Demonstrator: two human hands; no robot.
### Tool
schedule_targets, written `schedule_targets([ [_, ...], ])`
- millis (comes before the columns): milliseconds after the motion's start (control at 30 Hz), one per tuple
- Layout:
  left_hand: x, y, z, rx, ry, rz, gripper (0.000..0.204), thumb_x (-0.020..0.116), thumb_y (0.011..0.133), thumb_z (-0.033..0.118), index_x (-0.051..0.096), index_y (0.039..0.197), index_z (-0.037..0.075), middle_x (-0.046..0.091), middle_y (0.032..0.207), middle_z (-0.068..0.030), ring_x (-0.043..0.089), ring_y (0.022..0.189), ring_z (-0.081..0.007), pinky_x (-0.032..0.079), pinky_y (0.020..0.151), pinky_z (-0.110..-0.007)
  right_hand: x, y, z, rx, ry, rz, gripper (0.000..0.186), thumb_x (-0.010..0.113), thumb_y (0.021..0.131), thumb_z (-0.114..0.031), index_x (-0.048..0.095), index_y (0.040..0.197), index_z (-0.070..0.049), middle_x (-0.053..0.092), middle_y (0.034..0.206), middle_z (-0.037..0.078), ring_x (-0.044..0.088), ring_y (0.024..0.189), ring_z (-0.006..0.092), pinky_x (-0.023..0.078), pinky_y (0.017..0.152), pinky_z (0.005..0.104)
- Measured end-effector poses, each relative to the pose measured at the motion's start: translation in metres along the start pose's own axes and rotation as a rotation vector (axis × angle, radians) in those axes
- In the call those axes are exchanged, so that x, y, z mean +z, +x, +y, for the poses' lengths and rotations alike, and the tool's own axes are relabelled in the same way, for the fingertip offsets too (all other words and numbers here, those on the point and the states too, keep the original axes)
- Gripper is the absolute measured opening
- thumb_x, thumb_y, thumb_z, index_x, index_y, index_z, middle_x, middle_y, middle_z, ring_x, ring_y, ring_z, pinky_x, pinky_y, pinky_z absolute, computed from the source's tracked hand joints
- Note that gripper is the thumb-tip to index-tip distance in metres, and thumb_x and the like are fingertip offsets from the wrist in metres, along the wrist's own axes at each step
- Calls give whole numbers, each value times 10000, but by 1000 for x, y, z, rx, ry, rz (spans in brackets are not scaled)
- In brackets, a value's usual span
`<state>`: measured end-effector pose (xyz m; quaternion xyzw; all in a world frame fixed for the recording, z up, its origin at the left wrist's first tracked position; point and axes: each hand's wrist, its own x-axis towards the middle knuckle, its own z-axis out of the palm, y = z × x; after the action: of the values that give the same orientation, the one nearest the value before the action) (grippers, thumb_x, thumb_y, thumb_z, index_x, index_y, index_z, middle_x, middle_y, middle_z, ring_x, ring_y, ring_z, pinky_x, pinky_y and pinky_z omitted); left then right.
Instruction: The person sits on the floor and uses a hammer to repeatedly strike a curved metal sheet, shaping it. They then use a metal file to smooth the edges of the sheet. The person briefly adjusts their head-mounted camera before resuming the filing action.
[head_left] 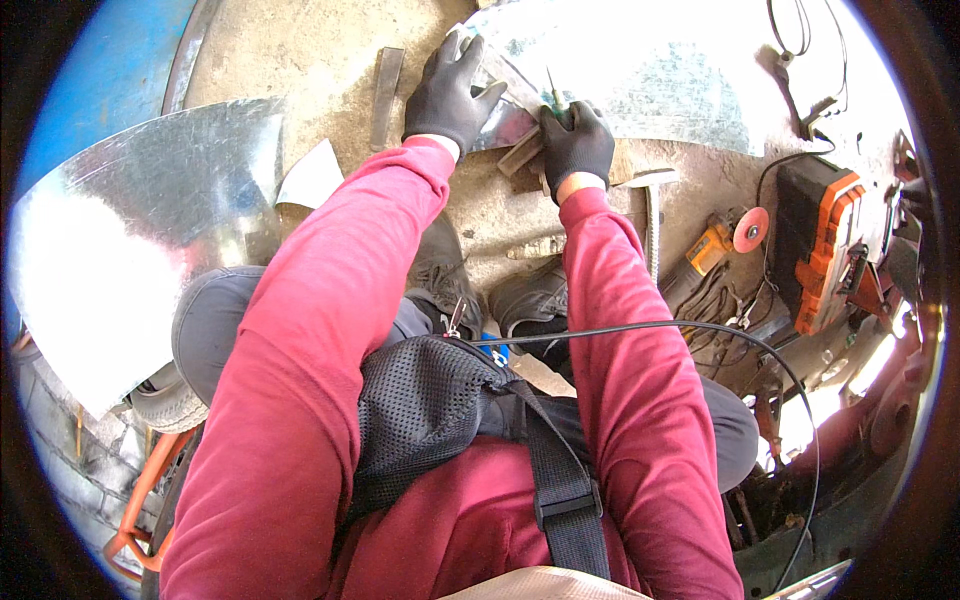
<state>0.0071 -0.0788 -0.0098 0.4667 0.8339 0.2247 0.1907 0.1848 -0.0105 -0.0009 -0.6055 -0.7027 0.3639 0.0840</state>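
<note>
My left hand [446, 98], in a dark work glove, lies with its fingers apart at the left edge of a shiny metal sheet [680, 95]. Its fingertips and thumb are beside a flat metal strip [512, 84] that slants across the sheet. My right hand [578, 147], gloved too, is closed around a thin pointed tool with a greenish handle [557, 100]. The tool's slim shaft points up and away, close to the strip's right side. Just left of my right hand, a short metal bar [520, 151] sits under the sheet's near edge.
Another flat metal piece [387, 98] lies on the concrete floor. A large curved sheet [150, 220] stands at left, beside a small offcut [310, 175]. At right are a hammer [653, 215], an angle grinder [712, 245] and a black-and-orange toolbox [825, 245]. A black cable crosses over my right arm.
</note>
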Motion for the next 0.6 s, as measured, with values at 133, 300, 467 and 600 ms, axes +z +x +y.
schedule_targets([
  [133,2,8,-5,32,22,-2,661,798,915,402,612,1472,99,452,1619,-212,505,1445,-386,457,1169,-445,3,6,0,-13,24,22,267,797,871,-237,708,865,15,677,889,217,663,891,425,534,828,487],
  [300,4,7,-7,27,29,-3,638,791,926,394,624,1457,83,458,1611,-213,515,1438,-386,458,1167,-439,4,7,1,-31,8,13,259,807,866,-230,709,864,9,680,909,213,664,900,415,535,827,479],
  [467,4,7,-7,38,28,0,641,786,930,394,620,1460,73,455,1612,-215,520,1434,-388,460,1163,-438,3,7,1,-36,24,13,249,806,867,-224,708,872,4,681,927,212,663,906,412,535,829,478],
  [600,10,7,-12,78,46,8,688,792,914,424,609,1466,56,412,1634,-237,490,1457,-398,447,1175,-442,4,7,2,-20,23,17,251,804,870,-235,712,880,-2,684,934,214,669,923,416,537,837,481],
])
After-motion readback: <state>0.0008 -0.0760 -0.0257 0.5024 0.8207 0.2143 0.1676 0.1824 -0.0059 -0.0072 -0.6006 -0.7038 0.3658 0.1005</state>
